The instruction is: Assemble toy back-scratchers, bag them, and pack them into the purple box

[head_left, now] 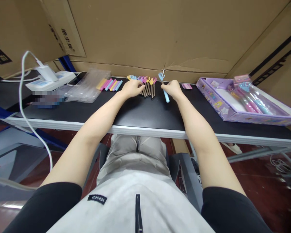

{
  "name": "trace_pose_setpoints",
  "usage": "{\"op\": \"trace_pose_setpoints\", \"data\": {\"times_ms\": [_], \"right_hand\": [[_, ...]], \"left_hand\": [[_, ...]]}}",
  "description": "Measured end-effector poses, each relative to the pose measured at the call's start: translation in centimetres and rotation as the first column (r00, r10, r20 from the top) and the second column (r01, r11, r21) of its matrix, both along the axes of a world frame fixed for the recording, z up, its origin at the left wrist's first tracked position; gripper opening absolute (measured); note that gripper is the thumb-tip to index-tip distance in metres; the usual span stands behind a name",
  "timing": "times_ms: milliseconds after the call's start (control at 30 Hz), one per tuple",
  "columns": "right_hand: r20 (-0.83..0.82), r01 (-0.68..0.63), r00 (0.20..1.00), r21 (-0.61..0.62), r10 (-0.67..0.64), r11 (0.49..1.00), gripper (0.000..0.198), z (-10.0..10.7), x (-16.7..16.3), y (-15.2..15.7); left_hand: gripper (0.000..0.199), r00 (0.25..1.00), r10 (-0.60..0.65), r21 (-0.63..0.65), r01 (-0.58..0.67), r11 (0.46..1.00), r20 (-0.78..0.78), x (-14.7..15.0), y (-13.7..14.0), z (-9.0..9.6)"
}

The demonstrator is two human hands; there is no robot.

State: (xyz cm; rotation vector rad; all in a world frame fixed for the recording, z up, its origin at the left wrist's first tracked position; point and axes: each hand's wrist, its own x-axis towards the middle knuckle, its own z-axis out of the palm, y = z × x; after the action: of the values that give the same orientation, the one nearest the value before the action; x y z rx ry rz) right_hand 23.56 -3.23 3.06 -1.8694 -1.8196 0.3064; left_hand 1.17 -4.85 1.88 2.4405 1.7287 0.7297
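My right hand (172,89) is closed on a blue back scratcher (166,96), pinching its rod. The hand-shaped blue head points away from me, and the blue handle points toward me. My left hand (132,88) rests at the left side of a row of back scratchers (149,89) without handles. Its thumb and forefinger are apart, while the other fingers are partly hidden. Those scratchers have yellow, blue, purple and pink heads on dark metal rods. Farther left lies a row of loose pink, yellow, blue and purple handles (113,85).
Clear plastic bags (88,89) lie left of the handles, near a white power strip (50,81) with a plugged-in cable. A purple display box (218,105) with bagged scratchers stands at right. A small pink card (187,86) lies behind my right hand. Cardboard (147,35) walls the back.
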Motion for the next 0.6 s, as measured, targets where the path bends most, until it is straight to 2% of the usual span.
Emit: {"op": "trace_pose_setpoints", "data": {"times_ms": [133, 267, 433, 500, 600], "right_hand": [[-0.235, -0.031, 0.971, 0.013, 0.033, 0.999, 0.031, 0.1, -1.8, -0.6], [-0.450, -0.080, 0.891, -0.007, 0.068, 0.997, 0.023, 0.1, -3.5, -1.8], [-0.659, -0.197, 0.743, -0.051, 0.115, 0.979, 0.014, -0.2, -4.4, -2.5], [-0.729, -0.212, 0.675, -0.041, 0.116, 0.976, 0.021, -0.3, -4.5, -2.2], [-0.844, -0.157, 0.528, 0.014, 0.096, 0.988, 0.033, -0.2, -4.0, -1.3]], "left_hand": [[0.046, 0.989, -0.148, 0.063, 0.147, 0.987, 0.009, 1.5, -1.6, 0.5], [0.051, 0.975, -0.218, 0.061, 0.216, 0.974, 0.029, 1.9, -2.2, 0.5], [0.040, 0.958, -0.287, 0.072, 0.285, 0.956, 0.005, 1.5, -1.2, -0.2], [0.034, 0.960, -0.281, 0.081, 0.281, 0.956, -0.008, 1.2, -0.5, -0.5], [0.029, 0.964, -0.265, 0.075, 0.264, 0.962, 0.008, 0.5, 0.4, -0.7]]}}
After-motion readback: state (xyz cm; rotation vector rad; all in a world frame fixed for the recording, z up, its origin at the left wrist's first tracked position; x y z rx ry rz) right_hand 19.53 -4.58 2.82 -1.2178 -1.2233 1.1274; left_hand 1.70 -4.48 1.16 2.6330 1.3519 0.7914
